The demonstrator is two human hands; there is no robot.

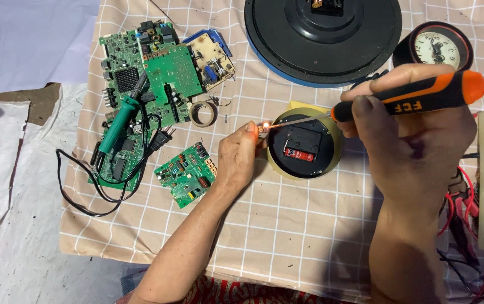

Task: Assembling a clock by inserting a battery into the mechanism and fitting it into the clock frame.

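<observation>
- right hand [416,135] sits nearest the camera, its fingers wrapped tight around the orange-and-black handle of a screwdriver [416,98]; the thin shaft runs left from the handle across the top of a small round clock [305,147].
- small round clock lies face down on the desk [287,225], cream rim, black back, with a red-wrapped battery in its movement; it lies between the two hands.
- left hand [239,160] rests just left of the clock, fingers pinched together at the clock's upper left edge where the screwdriver tip meets them; a small bright flame-like glow shows right there, and what exactly is pinched is too small to tell.
- right forearm and hand cover part of the desk to the clock's right, hiding what lies under them.
- large black round clock back [323,36] lies above, well apart from the hands; a small red-rimmed clock face [436,46] stands just behind the screwdriver handle.
- left of the hands: a small green circuit board [185,174] near the left wrist, bigger green boards [152,73] further up, a teal soldering iron [118,126] with black cable lying on them, and a tape roll [203,114].
- red and black wires [464,208] lie at the right edge.
- checked beige cloth covers the desk.
</observation>
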